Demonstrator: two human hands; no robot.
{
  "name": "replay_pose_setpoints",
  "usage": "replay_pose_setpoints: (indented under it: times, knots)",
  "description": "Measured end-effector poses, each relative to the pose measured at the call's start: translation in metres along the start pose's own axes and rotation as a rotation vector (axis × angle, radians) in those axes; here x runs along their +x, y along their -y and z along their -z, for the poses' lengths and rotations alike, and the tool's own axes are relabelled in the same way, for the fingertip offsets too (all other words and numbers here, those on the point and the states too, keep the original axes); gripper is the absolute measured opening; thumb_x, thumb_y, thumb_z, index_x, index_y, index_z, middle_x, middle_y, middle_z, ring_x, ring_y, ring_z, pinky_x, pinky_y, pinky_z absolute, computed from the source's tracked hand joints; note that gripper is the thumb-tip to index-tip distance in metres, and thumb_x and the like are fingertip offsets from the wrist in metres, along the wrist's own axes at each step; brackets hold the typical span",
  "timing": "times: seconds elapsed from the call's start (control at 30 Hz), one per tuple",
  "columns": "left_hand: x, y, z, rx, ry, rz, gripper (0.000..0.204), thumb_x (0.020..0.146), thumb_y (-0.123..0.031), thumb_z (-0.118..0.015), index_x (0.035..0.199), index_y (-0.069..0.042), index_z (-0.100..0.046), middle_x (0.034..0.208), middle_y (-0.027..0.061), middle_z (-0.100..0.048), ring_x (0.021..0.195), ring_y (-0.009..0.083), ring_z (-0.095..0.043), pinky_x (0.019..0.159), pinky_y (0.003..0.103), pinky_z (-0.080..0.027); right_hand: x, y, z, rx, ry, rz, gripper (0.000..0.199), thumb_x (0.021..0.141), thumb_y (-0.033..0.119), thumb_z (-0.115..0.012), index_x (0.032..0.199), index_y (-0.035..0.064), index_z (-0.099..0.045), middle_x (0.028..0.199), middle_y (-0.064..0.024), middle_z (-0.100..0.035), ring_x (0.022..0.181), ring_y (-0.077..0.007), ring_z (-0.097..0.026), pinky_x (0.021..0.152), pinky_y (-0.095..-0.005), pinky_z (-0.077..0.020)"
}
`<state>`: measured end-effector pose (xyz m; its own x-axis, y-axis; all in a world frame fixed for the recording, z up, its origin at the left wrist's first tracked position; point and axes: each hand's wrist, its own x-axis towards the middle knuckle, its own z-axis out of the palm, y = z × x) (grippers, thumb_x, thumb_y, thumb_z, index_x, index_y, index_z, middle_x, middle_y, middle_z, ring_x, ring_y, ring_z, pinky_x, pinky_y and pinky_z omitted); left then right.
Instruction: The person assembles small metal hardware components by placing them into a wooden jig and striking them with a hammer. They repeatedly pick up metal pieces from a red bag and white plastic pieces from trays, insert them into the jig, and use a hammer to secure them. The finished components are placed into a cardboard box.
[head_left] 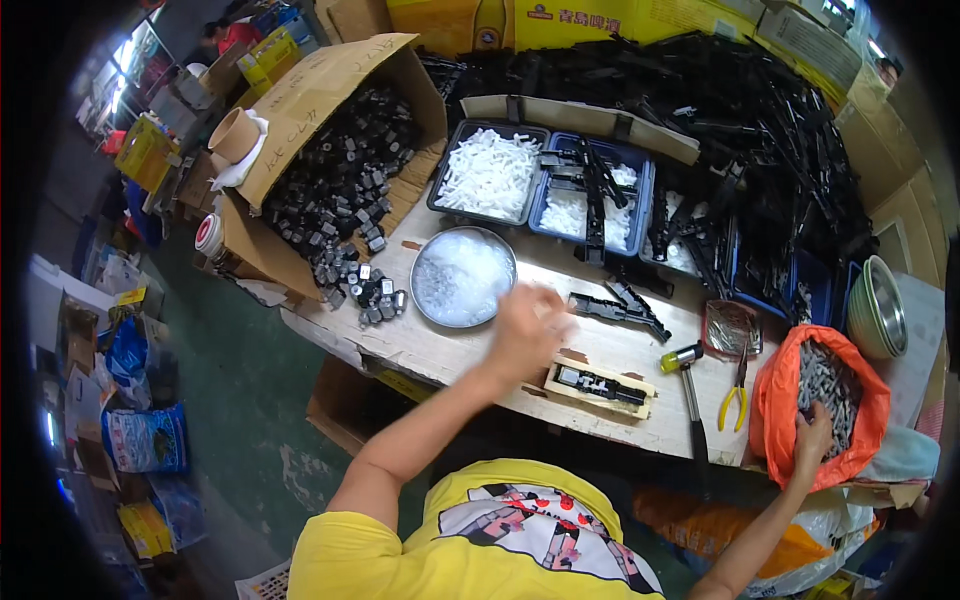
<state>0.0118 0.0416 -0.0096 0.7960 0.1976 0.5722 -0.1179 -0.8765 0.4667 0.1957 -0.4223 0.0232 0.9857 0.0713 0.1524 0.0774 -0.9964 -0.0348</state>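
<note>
My left hand (532,328) is smeared by motion above the bench, just right of a round metal bowl (463,277) holding a whitish, translucent substance. Whether it holds anything does not show. Below it, a black part with a metal insert (600,386) lies in a pale wooden fixture (640,408). At the right, my right hand (814,432) reaches into an orange bag (775,400) full of small grey metal pieces (836,385). Its fingers are curled together among the pieces, and what they grip is hidden. Several black assemblies (622,308) lie beyond the fixture.
A cardboard box (330,90) spills black and metal blocks (345,190) at the left. Trays of white plastic pieces (490,172) stand behind the bowl, before a heap of black parts (700,90). A hammer (690,390), yellow-handled pliers (735,400) and stacked bowls (878,308) are at the right.
</note>
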Motion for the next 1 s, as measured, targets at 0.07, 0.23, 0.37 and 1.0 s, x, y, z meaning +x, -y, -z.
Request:
replay_pose_setpoints:
  times: [0.07, 0.23, 0.37, 1.0]
  knots:
    - [0.042, 0.038, 0.027, 0.067, -0.149, 0.143, 0.016, 0.070, -0.011, -0.067, 0.086, -0.008, -0.064, 0.085, 0.0104, -0.057, 0.084, 0.0280, -0.052, 0.076, 0.038, -0.040, 0.004, -0.002, -0.007, 0.101, 0.023, 0.007, 0.035, 0.070, 0.008, -0.063, 0.104, 0.0033, -0.056, 0.100, -0.0149, -0.057, 0.093, -0.0319, -0.055, 0.083, -0.0428, -0.0392]
    - [0.100, 0.140, 0.056, 0.381, -0.203, 0.393, 0.021, 0.067, -0.014, -0.070, 0.084, -0.002, -0.065, 0.086, 0.0172, -0.058, 0.083, 0.0350, -0.055, 0.074, 0.042, -0.045, 0.004, 0.014, 0.005, 0.205, 0.038, -0.059, 0.025, 0.069, 0.000, -0.062, 0.093, 0.0003, -0.058, 0.097, -0.0155, -0.060, 0.087, -0.0306, -0.058, 0.073, -0.0373, -0.0440]
    - [0.120, 0.166, 0.051, 0.456, -0.140, 0.476, 0.021, 0.067, -0.017, -0.070, 0.082, -0.002, -0.065, 0.088, 0.0191, -0.056, 0.083, 0.0378, -0.057, 0.072, 0.045, -0.045, 0.003, 0.015, 0.001, 0.311, -0.093, 0.002, 0.025, 0.068, -0.005, -0.060, 0.093, -0.0008, -0.058, 0.091, -0.0159, -0.058, 0.085, -0.0310, -0.057, 0.073, -0.0364, -0.0444]
    - [0.143, 0.190, 0.063, -0.302, -0.367, 0.536, 0.010, 0.072, -0.010, -0.062, 0.073, 0.000, -0.064, 0.073, 0.0124, -0.060, 0.060, 0.0219, -0.059, 0.052, 0.032, -0.048, 0.018, -0.042, -0.028, 0.861, -0.324, 0.054, 0.011, 0.089, 0.012, -0.051, 0.094, 0.0027, -0.054, 0.084, -0.0006, -0.051, 0.073, -0.0101, -0.047, 0.067, -0.0238, -0.0394]
